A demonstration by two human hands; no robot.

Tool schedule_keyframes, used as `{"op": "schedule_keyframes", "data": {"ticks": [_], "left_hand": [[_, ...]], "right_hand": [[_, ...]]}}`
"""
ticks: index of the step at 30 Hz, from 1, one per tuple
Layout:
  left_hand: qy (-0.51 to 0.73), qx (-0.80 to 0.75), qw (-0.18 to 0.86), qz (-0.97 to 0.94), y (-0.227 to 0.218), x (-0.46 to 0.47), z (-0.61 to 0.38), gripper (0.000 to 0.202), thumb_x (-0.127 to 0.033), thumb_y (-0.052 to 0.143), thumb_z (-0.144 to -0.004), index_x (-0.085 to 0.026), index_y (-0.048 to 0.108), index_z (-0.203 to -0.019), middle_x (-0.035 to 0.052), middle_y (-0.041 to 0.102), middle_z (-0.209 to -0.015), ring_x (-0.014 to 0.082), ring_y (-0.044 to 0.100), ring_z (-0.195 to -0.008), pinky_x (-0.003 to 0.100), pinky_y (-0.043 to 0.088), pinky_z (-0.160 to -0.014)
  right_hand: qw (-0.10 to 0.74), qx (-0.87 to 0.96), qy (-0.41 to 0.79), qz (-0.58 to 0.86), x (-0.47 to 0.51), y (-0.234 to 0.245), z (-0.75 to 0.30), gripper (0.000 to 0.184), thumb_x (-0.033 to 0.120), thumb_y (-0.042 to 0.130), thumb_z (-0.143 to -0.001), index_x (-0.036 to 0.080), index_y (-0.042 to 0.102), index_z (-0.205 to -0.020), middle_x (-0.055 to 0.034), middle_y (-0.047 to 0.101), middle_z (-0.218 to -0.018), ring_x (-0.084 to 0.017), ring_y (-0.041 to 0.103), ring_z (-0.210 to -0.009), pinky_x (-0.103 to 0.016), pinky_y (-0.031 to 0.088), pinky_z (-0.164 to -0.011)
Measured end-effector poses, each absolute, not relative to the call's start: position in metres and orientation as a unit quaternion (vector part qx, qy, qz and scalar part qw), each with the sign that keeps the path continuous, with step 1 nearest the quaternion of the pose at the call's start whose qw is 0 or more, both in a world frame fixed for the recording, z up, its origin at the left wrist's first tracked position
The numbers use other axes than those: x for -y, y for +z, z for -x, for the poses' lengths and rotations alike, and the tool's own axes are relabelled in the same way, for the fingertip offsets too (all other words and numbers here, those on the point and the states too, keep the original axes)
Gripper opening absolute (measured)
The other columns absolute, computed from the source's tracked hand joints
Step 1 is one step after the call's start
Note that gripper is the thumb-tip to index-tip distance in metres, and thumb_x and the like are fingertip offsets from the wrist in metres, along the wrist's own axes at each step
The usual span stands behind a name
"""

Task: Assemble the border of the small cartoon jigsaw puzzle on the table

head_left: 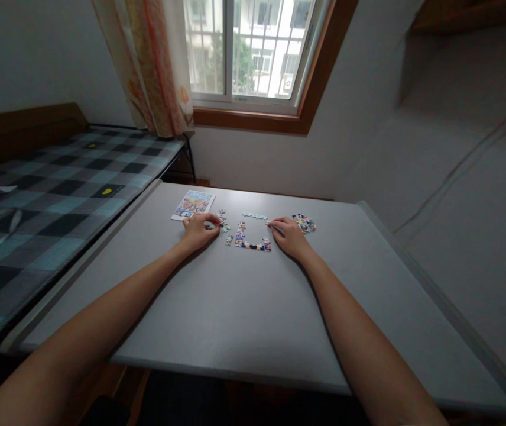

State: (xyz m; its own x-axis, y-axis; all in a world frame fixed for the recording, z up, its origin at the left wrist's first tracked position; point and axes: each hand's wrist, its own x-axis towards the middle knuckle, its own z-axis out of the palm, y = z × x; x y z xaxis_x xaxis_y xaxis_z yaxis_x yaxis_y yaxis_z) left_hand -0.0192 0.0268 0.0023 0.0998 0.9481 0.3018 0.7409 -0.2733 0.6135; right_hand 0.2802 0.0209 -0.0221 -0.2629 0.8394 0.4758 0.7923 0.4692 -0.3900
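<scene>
Left arm (124,303) and right arm (359,319) stretched forward, bare; left hand (198,231), right hand (290,238) low, fingers (276,224) bent.

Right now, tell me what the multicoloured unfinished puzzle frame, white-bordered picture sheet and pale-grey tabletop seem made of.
Puzzle frame: probably printed cardboard, judging by its thin, knobbed edges. Picture sheet: likely paper, thin and flat; gloss unclear. Tabletop: perhaps smooth laminate, its even surface softly sheened.
</scene>
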Motion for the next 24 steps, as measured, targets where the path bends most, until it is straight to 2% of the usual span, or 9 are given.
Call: {"op": "schedule_keyframes", "data": {"ticks": [6,10,12,15,20,24], "left_hand": [[0.449,-0.41,0.215,-0.764,0.003,-0.022,0.015,0.012,-0.027,0.063,-0.082,-0.021,0.073,-0.085,0.0045,0.071,-0.085,0.0175,0.065,-0.082,0.036,0.05,-0.081],[0.458,-0.387,0.282,-0.749,0.003,-0.01,0.003,0.021,-0.033,0.066,-0.082,-0.019,0.07,-0.097,0.0036,0.07,-0.084,0.0138,0.066,-0.072,0.029,0.055,-0.07],[0.454,-0.381,0.307,-0.745,0.003,-0.003,-0.003,0.024,-0.034,0.069,-0.08,-0.018,0.069,-0.099,0.003,0.071,-0.082,0.0139,0.067,-0.072,0.029,0.057,-0.07],[0.454,-0.375,0.325,-0.74,0.004,0.003,-0.008,0.023,-0.034,0.071,-0.079,-0.018,0.068,-0.094,0.0031,0.071,-0.081,0.0143,0.069,-0.071,0.028,0.059,-0.068],[0.473,-0.36,0.365,-0.717,0.005,0.007,-0.011,0.028,-0.035,0.073,-0.076,-0.017,0.064,-0.095,0.0026,0.071,-0.08,0.0146,0.068,-0.072,0.029,0.059,-0.068],[0.466,-0.379,0.313,-0.736,0.005,0.009,-0.011,0.026,-0.035,0.067,-0.082,-0.018,0.063,-0.101,0.0042,0.069,-0.09,0.0147,0.066,-0.077,0.03,0.056,-0.072]], "right_hand": [[0.353,0.795,0.036,0.492,-0.015,-0.008,-0.271,0.024,0.017,0.052,-0.088,0.018,0.072,-0.1,-0.0114,0.067,-0.102,-0.024,0.059,-0.099,-0.042,0.045,-0.094],[0.41,0.802,0.073,0.429,-0.002,0.014,-0.247,0.018,0.024,0.057,-0.09,0.02,0.07,-0.101,-0.0081,0.068,-0.095,-0.021,0.06,-0.093,-0.039,0.047,-0.088],[0.429,0.806,0.13,0.387,0.004,0.02,-0.233,0.018,0.027,0.062,-0.088,0.02,0.07,-0.102,-0.0056,0.069,-0.09,-0.017,0.061,-0.082,-0.035,0.049,-0.081],[0.42,0.813,0.201,0.349,0.009,0.02,-0.217,0.016,0.028,0.065,-0.086,0.02,0.071,-0.099,-0.0038,0.07,-0.087,-0.015,0.062,-0.078,-0.031,0.049,-0.075],[0.406,0.79,0.271,0.371,0.01,0.015,-0.208,0.023,0.03,0.065,-0.085,0.02,0.071,-0.105,-0.0033,0.069,-0.081,-0.013,0.059,-0.069,-0.028,0.049,-0.067],[0.411,0.76,0.28,0.419,0.001,0.015,-0.225,0.028,0.033,0.059,-0.087,0.02,0.072,-0.108,-0.0046,0.069,-0.084,-0.012,0.058,-0.072,-0.028,0.049,-0.068]]}}
